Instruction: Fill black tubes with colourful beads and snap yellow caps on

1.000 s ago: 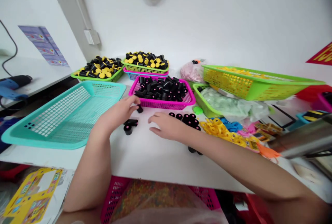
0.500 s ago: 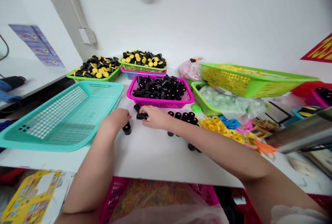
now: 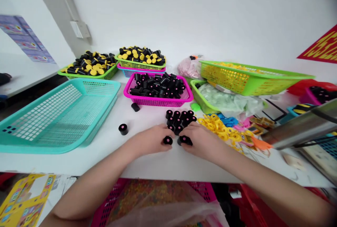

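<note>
both hands rested low on the white tabletop (image 3: 147, 164), close together near its front edge. the left hand (image 3: 150, 141) lay palm down with its fingertips curled around a small black cap with a pink dot (image 3: 167, 140), a loose grip that touched the cap at its side while the cap sat on the tabletop. the right hand (image 3: 202, 140) mirrored it, fingers bent and closed lightly on another black cap (image 3: 185, 140), which also stood on the surface. the two caps were just beside each other, between the hands.

right behind them stood a cluster of black caps (image 3: 180, 117), upright and packed together. a single cap (image 3: 123, 129) stood apart to the left, and another lay on its side (image 3: 135, 107) near the pink basket (image 3: 158, 101), which was full of the same black pieces. a large teal basket (image 3: 63, 114) sat at the left. two green baskets of black and yellow pieces (image 3: 86, 69) stood at the back. yellow rings (image 3: 218, 127) were heaped just right of the right hand.
</note>
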Motion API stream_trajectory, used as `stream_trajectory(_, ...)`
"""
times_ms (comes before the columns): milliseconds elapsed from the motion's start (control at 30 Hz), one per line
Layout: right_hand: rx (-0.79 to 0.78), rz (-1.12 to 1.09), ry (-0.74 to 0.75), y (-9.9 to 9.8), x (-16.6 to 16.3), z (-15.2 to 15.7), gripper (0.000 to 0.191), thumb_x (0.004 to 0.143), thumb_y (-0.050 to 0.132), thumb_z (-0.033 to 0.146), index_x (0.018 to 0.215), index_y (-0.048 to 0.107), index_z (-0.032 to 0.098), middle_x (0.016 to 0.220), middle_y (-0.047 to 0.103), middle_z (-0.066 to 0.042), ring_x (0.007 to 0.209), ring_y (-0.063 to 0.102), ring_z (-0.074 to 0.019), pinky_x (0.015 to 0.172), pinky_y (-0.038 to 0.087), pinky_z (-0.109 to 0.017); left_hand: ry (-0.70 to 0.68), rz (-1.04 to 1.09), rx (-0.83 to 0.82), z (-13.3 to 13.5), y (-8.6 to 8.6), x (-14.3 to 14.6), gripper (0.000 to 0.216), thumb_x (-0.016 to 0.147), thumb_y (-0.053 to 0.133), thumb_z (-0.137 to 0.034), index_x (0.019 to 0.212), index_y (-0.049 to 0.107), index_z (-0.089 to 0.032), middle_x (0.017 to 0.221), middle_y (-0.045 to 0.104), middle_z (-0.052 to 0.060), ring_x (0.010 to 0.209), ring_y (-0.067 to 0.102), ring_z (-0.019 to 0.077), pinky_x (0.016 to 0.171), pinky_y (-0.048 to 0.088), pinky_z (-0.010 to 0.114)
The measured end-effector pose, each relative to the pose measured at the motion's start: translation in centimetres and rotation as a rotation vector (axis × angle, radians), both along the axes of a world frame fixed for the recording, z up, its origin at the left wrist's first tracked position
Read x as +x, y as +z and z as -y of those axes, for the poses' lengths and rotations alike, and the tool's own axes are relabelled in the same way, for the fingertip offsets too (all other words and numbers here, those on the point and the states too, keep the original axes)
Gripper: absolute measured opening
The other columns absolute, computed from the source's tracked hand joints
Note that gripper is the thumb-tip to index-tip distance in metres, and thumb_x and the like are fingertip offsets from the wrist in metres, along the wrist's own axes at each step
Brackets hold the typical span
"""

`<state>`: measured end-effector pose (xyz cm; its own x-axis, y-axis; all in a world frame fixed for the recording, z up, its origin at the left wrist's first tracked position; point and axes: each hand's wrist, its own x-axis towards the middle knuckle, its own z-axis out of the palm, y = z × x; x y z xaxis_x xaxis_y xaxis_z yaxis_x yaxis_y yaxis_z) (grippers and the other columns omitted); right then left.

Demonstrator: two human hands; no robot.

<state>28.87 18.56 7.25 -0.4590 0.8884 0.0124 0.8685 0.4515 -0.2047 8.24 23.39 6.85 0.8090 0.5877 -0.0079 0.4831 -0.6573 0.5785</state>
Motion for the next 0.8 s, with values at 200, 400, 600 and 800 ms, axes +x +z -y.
stream_trajectory(200, 0.015, 0.056, -0.012, -0.7, 0.0, -0.4, 0.013, 0.081, 0.063, 0.017, 0.086, 0.074, 0.018, 0.089, 0.067, -0.01, 0.093, 0.057, -0.0264, 0.084, 0.046, -0.039, 0.09, 0.046, -0.037, 0.4, -2.8, 1.9, 0.023, 0.077, 0.064, -0.017, 0.099, 0.057, -0.02, 0.087, 0.061, 0.001, 0.073, 0.06, 0.0169, 0.068, 0.046, 0.027)
stream_trajectory(400, -0.098, -0.017, 0.001, -1.0, 0.8, -0.7, 0.036, 0.072, 0.069, 0.007, 0.105, 0.07, 0.021, 0.102, 0.067, -0.009, 0.098, 0.062, -0.0259, 0.087, 0.047, -0.039, 0.072, 0.073, 0.013, -0.2, -3.2, 1.4, 0.015, 0.079, 0.065, -0.02, 0.091, 0.057, -0.021, 0.088, 0.059, 0.001, 0.073, 0.058, 0.0162, 0.07, 0.046, 0.028)
stream_trajectory(600, -0.068, -0.148, -0.033, -1.6, 1.0, -1.2, 0.02, 0.072, 0.066, 0.005, 0.088, 0.067, 0.018, 0.092, 0.066, -0.006, 0.082, 0.064, -0.0193, 0.074, 0.049, -0.031, 0.066, 0.123, -0.019, -0.3, -2.9, 1.2, 0.018, 0.077, 0.068, -0.017, 0.091, 0.057, -0.021, 0.097, 0.057, 0.001, 0.068, 0.058, 0.0118, 0.068, 0.048, 0.026)
stream_trajectory(800, 0.23, -0.361, -0.175, 3.1, 2.0, -0.9, 0.008, 0.089, 0.056, 0.024, 0.09, 0.063, 0.021, 0.084, 0.069, -0.003, 0.075, 0.064, -0.0166, 0.07, 0.049, -0.028, 0.41, 0.204, 0.261, -2.3, 1.2, -2.3, 0.018, 0.088, 0.058, -0.035, 0.08, 0.054, -0.019, 0.087, 0.059, 0.002, 0.071, 0.059, 0.014, 0.07, 0.048, 0.028)
